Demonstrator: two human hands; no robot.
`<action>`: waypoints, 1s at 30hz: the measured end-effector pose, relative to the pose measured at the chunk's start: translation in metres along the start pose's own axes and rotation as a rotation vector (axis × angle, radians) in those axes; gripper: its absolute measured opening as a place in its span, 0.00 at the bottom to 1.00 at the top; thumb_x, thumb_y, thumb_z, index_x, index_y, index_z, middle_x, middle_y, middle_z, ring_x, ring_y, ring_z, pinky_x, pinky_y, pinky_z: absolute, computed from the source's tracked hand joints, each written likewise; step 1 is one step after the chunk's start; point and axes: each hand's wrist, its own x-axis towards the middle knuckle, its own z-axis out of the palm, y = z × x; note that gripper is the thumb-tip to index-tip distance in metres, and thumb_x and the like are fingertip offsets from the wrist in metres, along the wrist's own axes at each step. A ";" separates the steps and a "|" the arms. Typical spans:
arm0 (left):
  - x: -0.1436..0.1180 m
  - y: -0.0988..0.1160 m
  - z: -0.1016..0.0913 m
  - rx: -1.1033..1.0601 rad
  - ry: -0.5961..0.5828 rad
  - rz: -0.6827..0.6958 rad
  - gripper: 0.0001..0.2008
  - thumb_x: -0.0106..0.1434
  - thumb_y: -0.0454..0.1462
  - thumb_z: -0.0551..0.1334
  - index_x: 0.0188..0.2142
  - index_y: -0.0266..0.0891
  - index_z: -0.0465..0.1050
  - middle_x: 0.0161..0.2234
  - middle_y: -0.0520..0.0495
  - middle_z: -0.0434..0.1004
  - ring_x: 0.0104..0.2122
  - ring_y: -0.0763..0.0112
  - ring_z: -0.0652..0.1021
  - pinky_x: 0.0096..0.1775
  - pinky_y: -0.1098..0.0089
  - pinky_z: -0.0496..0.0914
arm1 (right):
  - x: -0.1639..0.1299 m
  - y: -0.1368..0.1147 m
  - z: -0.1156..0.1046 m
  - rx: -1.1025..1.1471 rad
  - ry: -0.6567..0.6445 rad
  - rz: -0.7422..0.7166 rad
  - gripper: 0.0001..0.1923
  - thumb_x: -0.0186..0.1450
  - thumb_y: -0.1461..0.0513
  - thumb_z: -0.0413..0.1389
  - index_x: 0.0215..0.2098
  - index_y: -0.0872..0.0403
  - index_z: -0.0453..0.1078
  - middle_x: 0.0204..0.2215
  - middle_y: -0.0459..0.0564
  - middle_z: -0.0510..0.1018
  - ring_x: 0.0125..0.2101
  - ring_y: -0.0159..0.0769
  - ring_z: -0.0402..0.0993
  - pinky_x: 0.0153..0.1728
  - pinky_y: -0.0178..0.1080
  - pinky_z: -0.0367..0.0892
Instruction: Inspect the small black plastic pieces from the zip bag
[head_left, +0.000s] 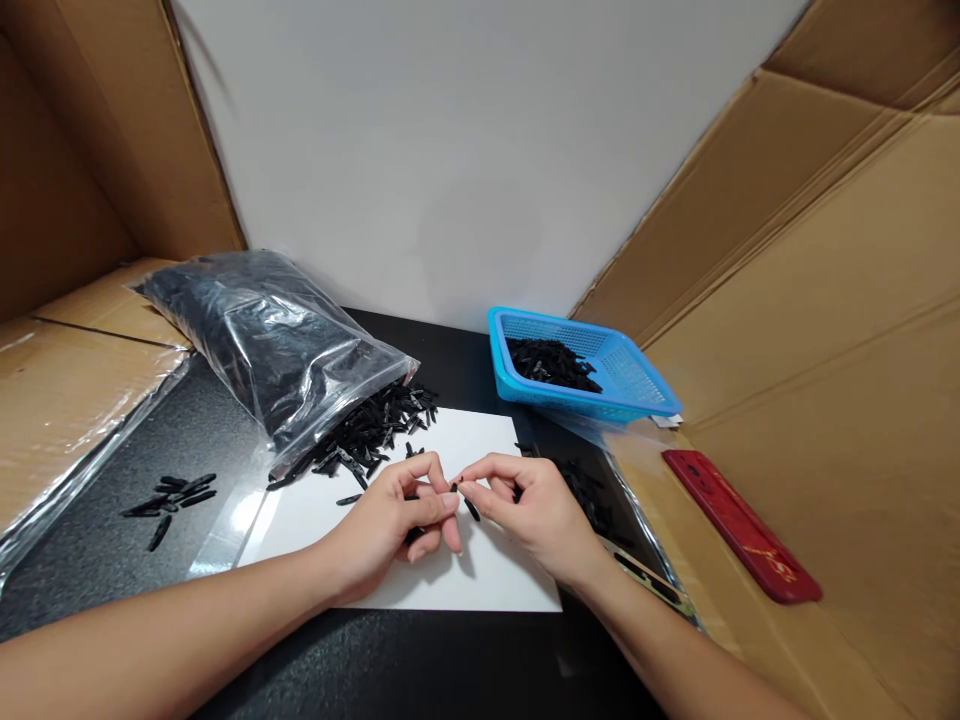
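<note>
The left hand has its thumb and forefinger pinched on a small black piece, with more dark bits tucked under its curled fingers. The right hand meets it fingertip to fingertip, thumb and forefinger closed on a dark bit too; whether that is the same piece or another, I can't tell from here. A second piece shows just below the right thumb, held or loose I can't say. The step looks to me like close fingertip work on single pieces, and I'd judge the next move calls for a light, steady pinch.

Well out to the left of the left hand, a small pile lies on the counter. Beyond that hand slumps a clear bag full of black pieces, a heap at its mouth; bag and heap crowd the far-left side. Under both hands is a white sheet. Just beyond the right hand lies another pile, partly hidden by it; farther off, a blue basket holds more, its raised rim facing any reach. The right forearm partly covers a long tool. Farther right sits a red case, beside a cardboard wall.
</note>
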 end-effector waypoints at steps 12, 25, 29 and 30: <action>-0.001 0.001 0.002 0.043 -0.026 -0.014 0.12 0.60 0.39 0.64 0.27 0.39 0.61 0.20 0.51 0.78 0.12 0.83 0.59 0.20 0.74 0.46 | -0.001 -0.001 0.011 -0.146 0.183 -0.096 0.06 0.58 0.63 0.54 0.25 0.55 0.72 0.13 0.36 0.55 0.16 0.27 0.51 0.19 0.32 0.50; 0.000 0.002 0.001 0.017 -0.060 -0.029 0.12 0.67 0.43 0.58 0.30 0.38 0.63 0.20 0.49 0.78 0.12 0.84 0.58 0.20 0.73 0.45 | 0.009 0.015 -0.042 -0.442 0.284 -0.094 0.13 0.64 0.60 0.52 0.40 0.53 0.78 0.14 0.39 0.57 0.17 0.30 0.53 0.21 0.34 0.51; 0.000 0.003 0.001 0.037 -0.063 -0.032 0.12 0.68 0.42 0.57 0.30 0.39 0.62 0.20 0.50 0.78 0.12 0.83 0.58 0.20 0.74 0.46 | -0.003 -0.003 -0.024 -0.332 0.117 -0.229 0.12 0.65 0.59 0.55 0.35 0.54 0.80 0.14 0.38 0.58 0.16 0.28 0.53 0.20 0.32 0.52; 0.000 0.003 0.002 0.039 -0.066 -0.034 0.12 0.68 0.42 0.57 0.30 0.39 0.61 0.20 0.50 0.78 0.12 0.83 0.58 0.20 0.75 0.47 | -0.006 -0.006 -0.020 -0.339 0.098 -0.268 0.11 0.65 0.60 0.55 0.35 0.54 0.80 0.14 0.39 0.60 0.15 0.28 0.54 0.20 0.32 0.52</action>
